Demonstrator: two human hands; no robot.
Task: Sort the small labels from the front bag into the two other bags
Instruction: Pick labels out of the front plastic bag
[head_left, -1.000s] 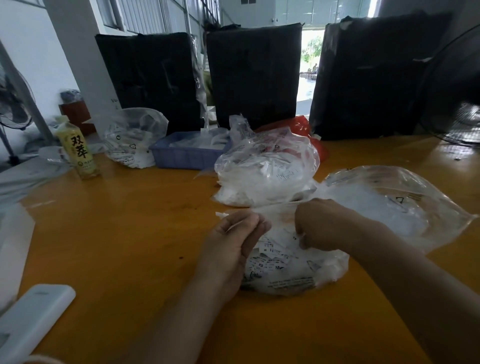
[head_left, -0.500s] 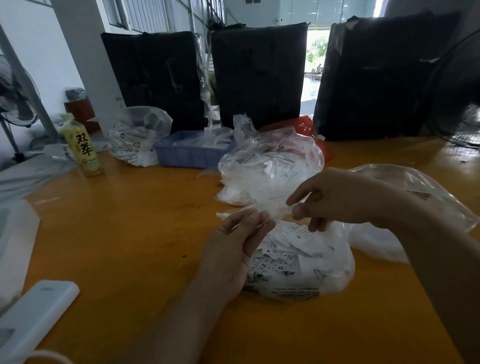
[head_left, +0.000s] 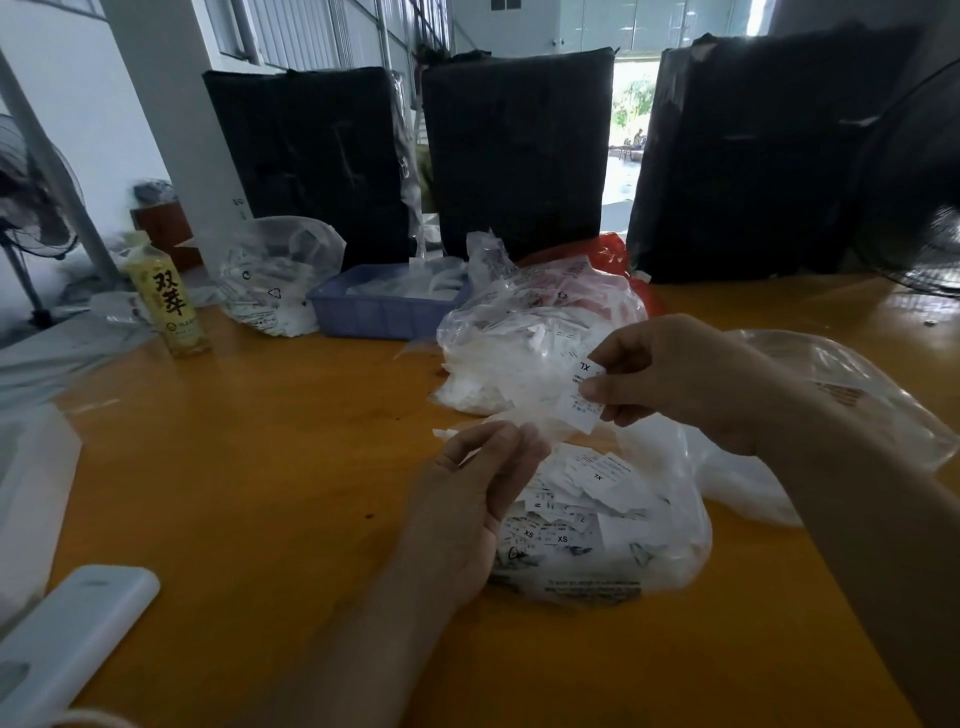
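The front bag (head_left: 639, 561), clear plastic full of small white size labels, lies on the orange table just before me. My left hand (head_left: 467, 499) pinches the bag's open rim and holds it up. My right hand (head_left: 670, 376) pinches a small white label (head_left: 584, 395) marked XL, lifted above the bag's mouth. Behind it stands a fuller clear bag (head_left: 524, 348) of white labels. To the right lies a flatter clear bag (head_left: 852, 395), partly hidden by my right forearm.
A blue tray (head_left: 384, 309) and another clear bag (head_left: 275, 280) sit at the back left, beside a yellow drink bottle (head_left: 169, 301). A white power bank (head_left: 67, 634) lies near left. Three black wrapped bundles (head_left: 514, 150) stand behind; a red bag (head_left: 618, 254) peeks out.
My right hand came out of the front bag and rose up and right with a label pinched in it. My left hand stayed on the bag's rim.
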